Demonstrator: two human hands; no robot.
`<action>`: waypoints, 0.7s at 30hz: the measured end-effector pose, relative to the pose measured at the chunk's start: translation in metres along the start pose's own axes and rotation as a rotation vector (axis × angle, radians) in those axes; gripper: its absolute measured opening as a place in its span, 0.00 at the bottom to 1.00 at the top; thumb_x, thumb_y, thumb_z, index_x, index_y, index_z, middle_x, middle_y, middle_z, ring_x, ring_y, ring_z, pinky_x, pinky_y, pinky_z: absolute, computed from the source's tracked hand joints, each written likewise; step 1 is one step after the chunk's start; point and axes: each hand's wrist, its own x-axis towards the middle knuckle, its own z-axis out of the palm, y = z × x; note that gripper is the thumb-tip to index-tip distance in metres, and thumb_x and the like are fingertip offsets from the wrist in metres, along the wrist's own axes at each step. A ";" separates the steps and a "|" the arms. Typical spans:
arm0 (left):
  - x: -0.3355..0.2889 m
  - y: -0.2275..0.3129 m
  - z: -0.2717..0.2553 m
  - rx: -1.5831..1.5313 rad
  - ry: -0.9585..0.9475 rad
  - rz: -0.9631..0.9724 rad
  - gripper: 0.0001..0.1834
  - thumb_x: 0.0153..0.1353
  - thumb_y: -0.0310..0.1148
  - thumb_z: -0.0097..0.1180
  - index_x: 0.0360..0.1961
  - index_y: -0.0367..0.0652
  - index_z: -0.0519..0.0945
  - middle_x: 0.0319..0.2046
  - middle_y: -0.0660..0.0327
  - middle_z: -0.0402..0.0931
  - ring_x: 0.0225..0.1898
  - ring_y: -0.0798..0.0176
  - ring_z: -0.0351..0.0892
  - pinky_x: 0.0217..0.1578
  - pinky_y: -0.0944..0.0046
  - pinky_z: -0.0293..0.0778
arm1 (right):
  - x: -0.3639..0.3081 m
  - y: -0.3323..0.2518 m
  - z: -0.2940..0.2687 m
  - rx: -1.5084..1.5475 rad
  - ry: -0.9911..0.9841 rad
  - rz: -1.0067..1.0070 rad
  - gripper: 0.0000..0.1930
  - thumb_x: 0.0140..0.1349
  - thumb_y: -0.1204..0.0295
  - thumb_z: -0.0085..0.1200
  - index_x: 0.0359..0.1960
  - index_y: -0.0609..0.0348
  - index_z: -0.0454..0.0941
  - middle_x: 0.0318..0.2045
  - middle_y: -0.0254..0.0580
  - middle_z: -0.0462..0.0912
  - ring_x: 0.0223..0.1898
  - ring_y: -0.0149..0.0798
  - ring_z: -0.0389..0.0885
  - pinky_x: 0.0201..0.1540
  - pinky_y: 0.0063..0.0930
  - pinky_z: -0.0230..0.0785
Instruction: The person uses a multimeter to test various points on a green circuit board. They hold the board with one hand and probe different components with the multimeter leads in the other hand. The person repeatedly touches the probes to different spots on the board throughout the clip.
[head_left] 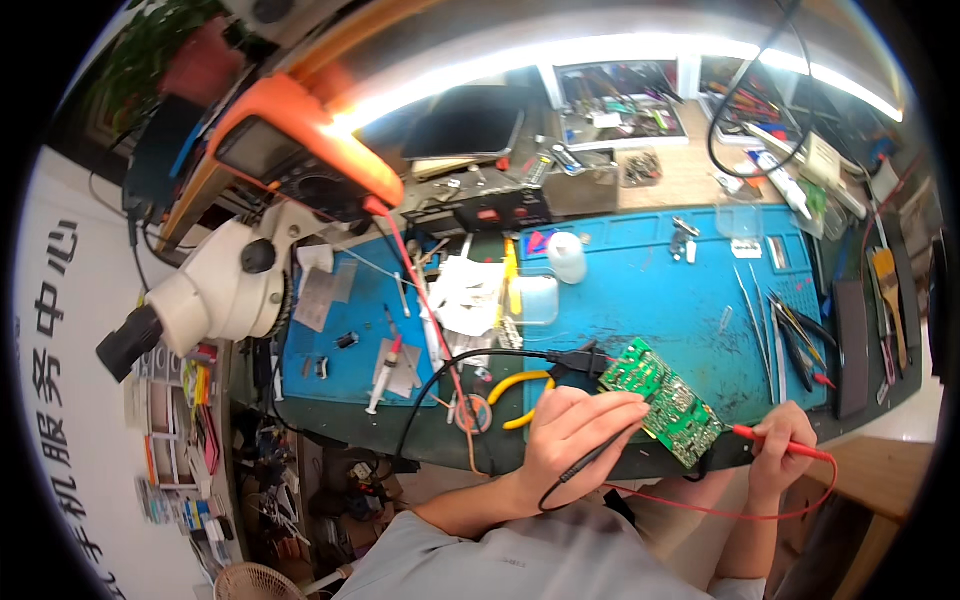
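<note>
A green circuit board (672, 408) is tilted at the front edge of the blue work mat (640, 290), solder side up. A black power connector (578, 360) with a thick cord meets its upper left corner. My left hand (580, 432) is closed round a black test probe (596, 456), its fingertips over the board's left edge; the probe's tip is hidden. From the right, my right hand (778, 447) grips a red test probe (760, 436), whose tip reaches the board's right edge. Whether that tip touches is too small to tell. Yellow-handled pliers (522, 384) lie beside my left hand.
An orange multimeter (305, 150) stands at the back left, above a white microscope (225, 275). Tweezers (755, 325) and pliers (795, 345) lie at the mat's right. A white bottle (567, 258) stands mid-mat. A syringe (384, 378) lies at left.
</note>
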 end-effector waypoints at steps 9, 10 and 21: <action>-0.006 -0.002 -0.006 -0.007 0.015 -0.021 0.16 0.48 0.23 0.70 0.40 0.44 0.86 0.42 0.65 0.84 0.35 0.64 0.73 0.37 0.66 0.67 | 0.001 -0.003 0.007 0.021 -0.026 0.010 0.15 0.63 0.75 0.45 0.17 0.62 0.70 0.15 0.37 0.70 0.16 0.26 0.64 0.19 0.22 0.53; -0.005 -0.002 -0.007 -0.009 0.016 -0.022 0.15 0.48 0.22 0.70 0.40 0.44 0.86 0.42 0.65 0.84 0.35 0.64 0.73 0.37 0.66 0.67 | 0.001 -0.003 0.006 0.023 -0.024 0.015 0.14 0.63 0.75 0.45 0.17 0.62 0.70 0.15 0.37 0.70 0.16 0.27 0.64 0.19 0.22 0.53; 0.000 -0.004 -0.003 0.002 -0.022 0.023 0.16 0.45 0.22 0.70 0.38 0.43 0.86 0.40 0.64 0.85 0.32 0.64 0.73 0.37 0.66 0.65 | 0.010 -0.005 0.002 0.011 -0.120 -0.053 0.11 0.62 0.77 0.49 0.19 0.63 0.74 0.18 0.40 0.79 0.18 0.33 0.75 0.22 0.25 0.66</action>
